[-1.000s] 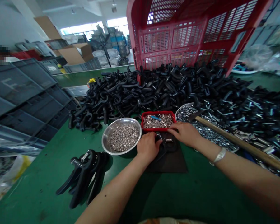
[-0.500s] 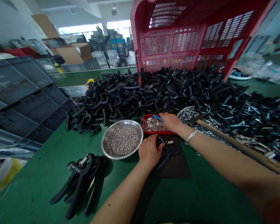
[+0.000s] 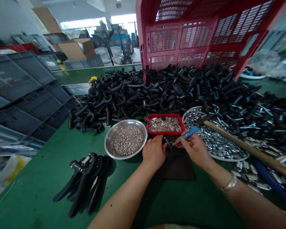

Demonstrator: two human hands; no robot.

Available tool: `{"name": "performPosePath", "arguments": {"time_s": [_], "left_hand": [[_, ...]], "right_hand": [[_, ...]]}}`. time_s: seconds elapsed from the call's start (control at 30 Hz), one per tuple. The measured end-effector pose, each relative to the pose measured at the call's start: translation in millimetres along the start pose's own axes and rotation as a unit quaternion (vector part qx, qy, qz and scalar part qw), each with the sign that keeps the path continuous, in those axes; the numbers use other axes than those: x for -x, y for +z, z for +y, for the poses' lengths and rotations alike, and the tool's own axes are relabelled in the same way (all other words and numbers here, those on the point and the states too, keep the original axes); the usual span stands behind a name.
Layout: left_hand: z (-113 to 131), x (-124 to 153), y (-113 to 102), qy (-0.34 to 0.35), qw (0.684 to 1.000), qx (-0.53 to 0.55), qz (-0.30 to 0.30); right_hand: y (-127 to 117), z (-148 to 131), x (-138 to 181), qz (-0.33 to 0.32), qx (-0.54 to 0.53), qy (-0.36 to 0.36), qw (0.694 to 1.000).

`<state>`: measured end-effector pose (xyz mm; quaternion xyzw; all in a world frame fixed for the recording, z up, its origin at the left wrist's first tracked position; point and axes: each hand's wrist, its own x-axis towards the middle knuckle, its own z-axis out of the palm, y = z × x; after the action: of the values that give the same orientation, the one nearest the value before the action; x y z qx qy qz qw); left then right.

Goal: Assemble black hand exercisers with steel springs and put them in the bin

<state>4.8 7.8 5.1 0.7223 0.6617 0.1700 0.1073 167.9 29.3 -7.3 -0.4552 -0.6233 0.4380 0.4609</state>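
My left hand (image 3: 154, 152) is closed on a black hand-grip part (image 3: 169, 152) that lies on a dark mat (image 3: 181, 170) in front of me. My right hand (image 3: 195, 149) pinches a small tool with a blue handle (image 3: 190, 132), its tip at the spring end of the part. Just beyond them sits a small red tray of metal pins (image 3: 165, 124). A steel bowl of small rings (image 3: 125, 139) stands to the left of the tray.
A large heap of black handle parts (image 3: 171, 92) spills from a tipped red crate (image 3: 195, 35). Right: a steel dish of metal pieces (image 3: 214, 136) and a wooden-handled hammer (image 3: 243, 144). Assembled grippers (image 3: 85, 178) lie at left; grey crates (image 3: 26, 92) are stacked beyond the table edge.
My right hand reached into the red tray, took the blue-handled tool and came back to the part. My left hand stayed on the part.
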Motion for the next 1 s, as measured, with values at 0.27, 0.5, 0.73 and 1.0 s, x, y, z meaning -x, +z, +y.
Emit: {"name": "performPosePath", "arguments": {"time_s": [0.27, 0.5, 0.73, 1.0], "left_hand": [[-2.7, -1.4, -2.9, 0.015, 1.0, 0.022, -0.002], [-3.3, -1.2, -0.1, -0.003, 0.999, 0.044, 0.0], [-4.9, -1.8, 1.9, 0.016, 0.999, 0.048, 0.011], [3.3, 3.7, 0.5, 0.031, 0.999, -0.011, 0.018]], "right_hand": [[2.2, 1.1, 3.7, 0.036, 0.003, -0.02, 0.999], [16.1, -3.5, 8.9, 0.077, 0.088, -0.059, 0.991], [16.6, -4.2, 0.0, 0.058, -0.196, 0.114, 0.972], [6.1, -10.2, -12.9, 0.104, -0.072, 0.012, 0.992]]}}
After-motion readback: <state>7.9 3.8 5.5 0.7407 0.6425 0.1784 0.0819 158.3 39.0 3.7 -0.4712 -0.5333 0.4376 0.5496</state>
